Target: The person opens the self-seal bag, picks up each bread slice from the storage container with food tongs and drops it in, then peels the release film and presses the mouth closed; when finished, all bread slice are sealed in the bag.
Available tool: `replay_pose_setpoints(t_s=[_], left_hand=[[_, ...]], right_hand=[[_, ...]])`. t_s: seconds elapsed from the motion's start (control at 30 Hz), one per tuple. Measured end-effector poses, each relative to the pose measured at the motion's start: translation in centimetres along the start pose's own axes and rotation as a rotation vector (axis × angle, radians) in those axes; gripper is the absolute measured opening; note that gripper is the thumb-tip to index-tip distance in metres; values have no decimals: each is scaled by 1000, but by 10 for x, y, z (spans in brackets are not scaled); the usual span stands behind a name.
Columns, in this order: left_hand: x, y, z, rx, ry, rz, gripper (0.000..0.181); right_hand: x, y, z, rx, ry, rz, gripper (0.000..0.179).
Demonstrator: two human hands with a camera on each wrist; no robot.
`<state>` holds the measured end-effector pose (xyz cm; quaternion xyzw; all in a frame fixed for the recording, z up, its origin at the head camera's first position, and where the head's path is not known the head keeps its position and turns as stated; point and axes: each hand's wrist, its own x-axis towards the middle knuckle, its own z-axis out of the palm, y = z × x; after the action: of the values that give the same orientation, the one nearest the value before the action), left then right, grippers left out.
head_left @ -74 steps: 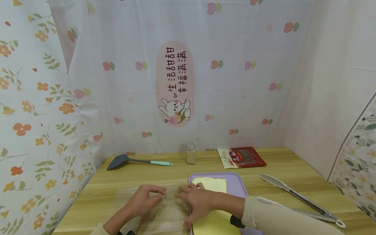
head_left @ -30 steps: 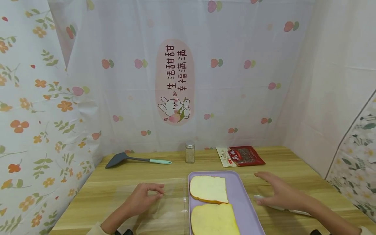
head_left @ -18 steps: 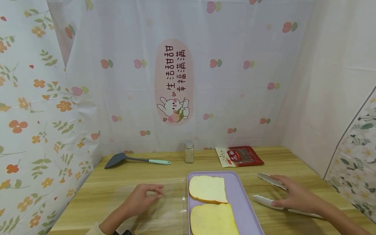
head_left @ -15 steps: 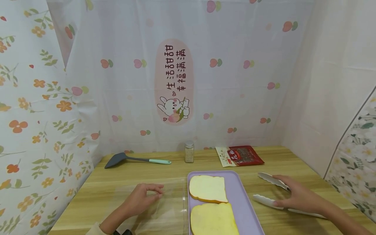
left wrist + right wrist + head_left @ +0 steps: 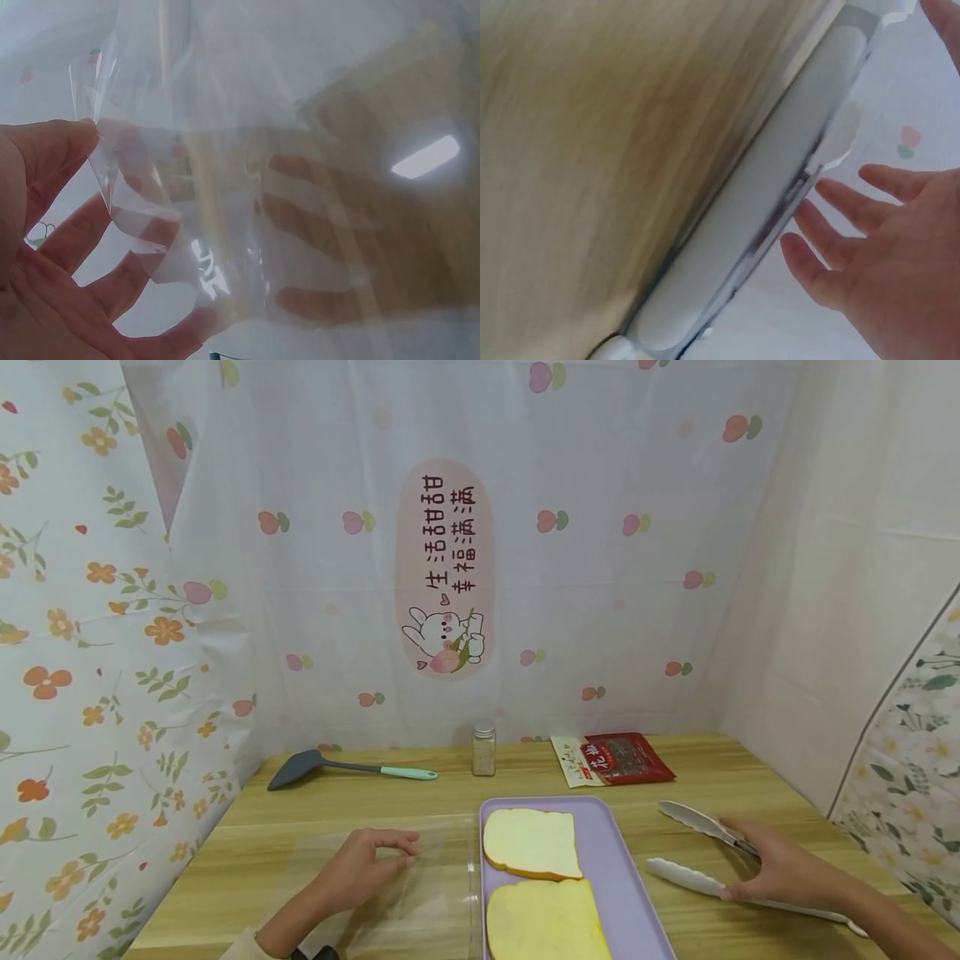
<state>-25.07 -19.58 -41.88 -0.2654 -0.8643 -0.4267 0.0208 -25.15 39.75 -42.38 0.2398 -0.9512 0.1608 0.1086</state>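
Observation:
My left hand (image 5: 360, 870) rests over a clear plastic sheet or bag (image 5: 438, 893); which of the two I cannot tell. In the left wrist view, its thumb and spread fingers meet the crumpled edge of the clear plastic (image 5: 217, 225), with gaps between them. On the right, my right hand (image 5: 787, 868) reaches over metal tongs (image 5: 686, 877) lying spread on the table. Its thumb is at the near arm of the tongs and its fingers at the far one. In the right wrist view the fingers (image 5: 840, 202) are apart beside the tongs; contact is unclear.
A purple tray (image 5: 626, 893) between the hands bears two bread slices, one pale (image 5: 531, 842) and one yellower (image 5: 547, 918). Along the back lie a spatula (image 5: 330, 767) and a red spice packet (image 5: 618, 760), with a small glass jar (image 5: 483, 750) upright between them.
My right hand has left the plastic and tray, crossed to the tongs, and slid along them toward their handle end. My left hand has barely moved.

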Motion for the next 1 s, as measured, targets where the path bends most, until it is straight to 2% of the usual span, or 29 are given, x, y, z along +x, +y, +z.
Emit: replay_pose_setpoints(t_s=[0.1,0.4,0.77,1.0], left_hand=[[0,0,0,-1,-3,1,9],[0,-2,0,-1,-4,0,9],[0,-3,2,0,-12,8,9],[1,-4,2,-14,-19,6,10]], right_hand=[[-1,6,3,4,-12,-22,94],[3,14,5,29,-77,0,94],[9,11,11,6,-33,-21,102],[10,0,8,10,-1,-35,104]])
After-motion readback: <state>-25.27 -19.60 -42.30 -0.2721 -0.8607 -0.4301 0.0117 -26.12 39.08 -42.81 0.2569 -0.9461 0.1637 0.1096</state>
